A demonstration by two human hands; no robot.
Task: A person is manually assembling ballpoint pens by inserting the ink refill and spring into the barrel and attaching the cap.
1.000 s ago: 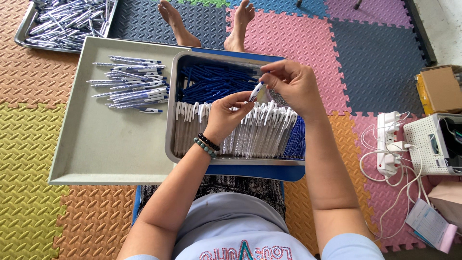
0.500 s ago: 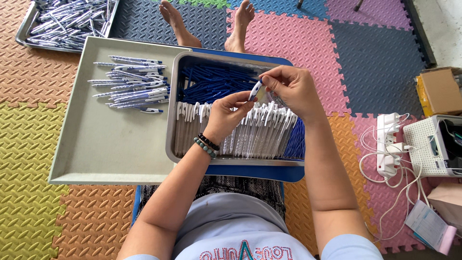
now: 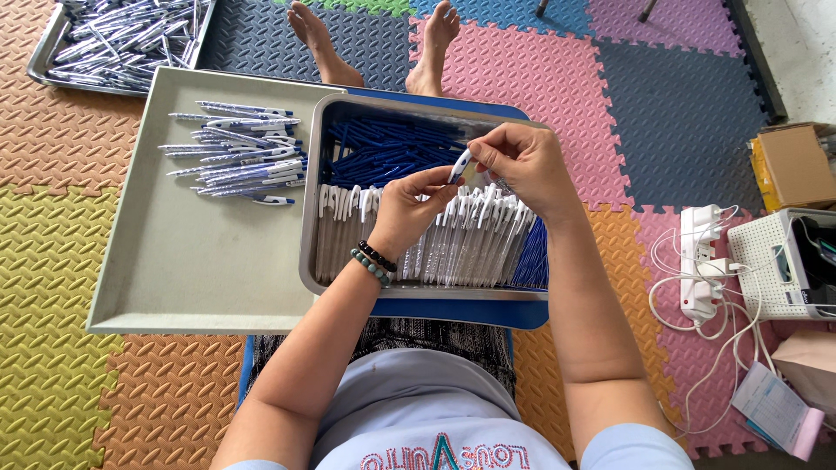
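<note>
Now both raised over metal tray [image 3: 306,261]: L hand [image 3: 409,209] & R hand [image 3: 522,170] pinching one pen part [image 3: 459,165], fingers curled, wrists bent inward.

A small white-and-blue pen part [image 3: 460,165] sits tilted, pinched above the metal tray [image 3: 309,226].

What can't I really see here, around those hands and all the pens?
All in the head view:
- The small pen part pinched between the left hand and right hand: fingers cover most of it.
- The bottom of the metal tray: hidden under blue and white pen parts.
- The far tray of pens: cut off by the top edge.
- The white device: cut off at the right edge.
</note>
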